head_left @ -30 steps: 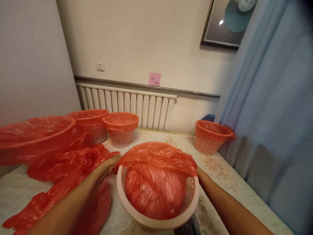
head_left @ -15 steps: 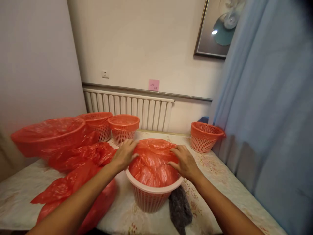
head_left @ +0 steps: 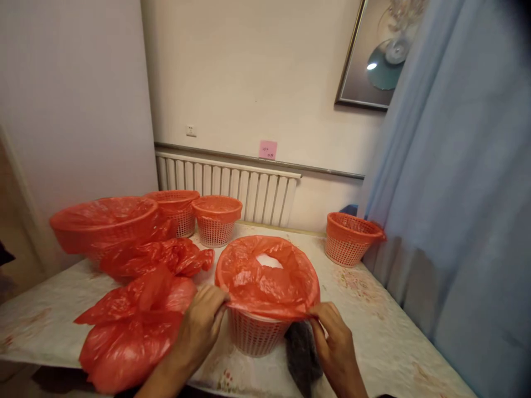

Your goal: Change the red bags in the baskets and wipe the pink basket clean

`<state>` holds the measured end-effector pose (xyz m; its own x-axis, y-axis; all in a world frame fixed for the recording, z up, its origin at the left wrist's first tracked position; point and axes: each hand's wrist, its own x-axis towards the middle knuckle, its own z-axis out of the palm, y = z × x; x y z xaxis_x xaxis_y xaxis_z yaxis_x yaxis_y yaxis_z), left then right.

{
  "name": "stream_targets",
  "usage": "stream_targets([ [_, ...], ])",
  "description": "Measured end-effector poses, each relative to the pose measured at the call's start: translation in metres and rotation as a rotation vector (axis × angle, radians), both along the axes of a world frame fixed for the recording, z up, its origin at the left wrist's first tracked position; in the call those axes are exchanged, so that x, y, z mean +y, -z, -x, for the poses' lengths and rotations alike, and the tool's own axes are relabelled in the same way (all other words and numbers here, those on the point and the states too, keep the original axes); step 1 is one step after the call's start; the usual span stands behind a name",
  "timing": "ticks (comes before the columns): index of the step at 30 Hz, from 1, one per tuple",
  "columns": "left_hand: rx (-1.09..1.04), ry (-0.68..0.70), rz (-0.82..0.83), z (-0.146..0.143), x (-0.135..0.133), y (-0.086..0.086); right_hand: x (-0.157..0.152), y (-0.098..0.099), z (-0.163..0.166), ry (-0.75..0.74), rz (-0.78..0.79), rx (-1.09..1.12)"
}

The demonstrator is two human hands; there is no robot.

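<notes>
A white-pink lattice basket (head_left: 257,334) stands upright in the middle of the table. Its rim is covered by a red plastic bag (head_left: 267,287), whose edge folds down over the outside; a pale patch shows in the middle of the bag. At the basket's front left, my left hand (head_left: 204,318) pinches the bag's edge between thumb and fingers. My right hand (head_left: 334,331) pinches the edge at the front right. Close beside the right hand lies a dark grey crumpled item (head_left: 302,354), partly hidden behind that hand.
Full-looking red bags (head_left: 128,337) lie at left. Behind them stand a large red-lined basket (head_left: 103,226) and two smaller lined baskets, one in front of the radiator (head_left: 244,196). Another lined basket (head_left: 350,243) sits by the blue curtain (head_left: 448,166) at right.
Both hands have moved down and toward me, drawing the bag's edge over the front rim that was bare before. The hands went from spread fingers to pinching the bag.
</notes>
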<state>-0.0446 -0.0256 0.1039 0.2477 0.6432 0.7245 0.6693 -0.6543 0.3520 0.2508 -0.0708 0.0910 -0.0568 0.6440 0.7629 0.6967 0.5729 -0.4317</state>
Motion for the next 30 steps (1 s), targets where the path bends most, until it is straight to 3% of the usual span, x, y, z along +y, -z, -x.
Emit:
stream_targets([
  [3, -0.08, -0.046, 0.011, -0.009, -0.014, 0.032, -0.008, 0.017, 0.01, 0.001, 0.027, 0.044],
  [6, -0.103, -0.1, 0.065, -0.017, -0.01, 0.055, -0.004, 0.025, 0.015, -0.011, 0.07, 0.004],
  [11, -0.174, -0.136, 0.194, -0.023, 0.01, 0.075, 0.009, 0.05, 0.016, 0.067, 0.113, 0.023],
  [15, -0.252, -0.081, 0.36, -0.02, 0.021, 0.09, 0.011, 0.067, 0.009, 0.153, 0.096, 0.086],
  [18, -0.36, -0.049, 0.555, -0.014, 0.024, 0.118, 0.006, 0.062, 0.004, 0.327, 0.004, 0.151],
  [20, -0.513, -0.04, 0.734, -0.012, 0.022, 0.144, 0.003, 0.053, 0.004, 0.349, -0.029, 0.096],
  [25, -0.691, 0.019, 1.029, -0.006, 0.003, 0.209, 0.015, 0.034, 0.009, 0.105, 0.005, -0.227],
  [30, -0.989, 0.143, 1.247, 0.022, -0.013, 0.233, 0.043, 0.019, 0.005, 0.016, 0.043, -0.29],
])
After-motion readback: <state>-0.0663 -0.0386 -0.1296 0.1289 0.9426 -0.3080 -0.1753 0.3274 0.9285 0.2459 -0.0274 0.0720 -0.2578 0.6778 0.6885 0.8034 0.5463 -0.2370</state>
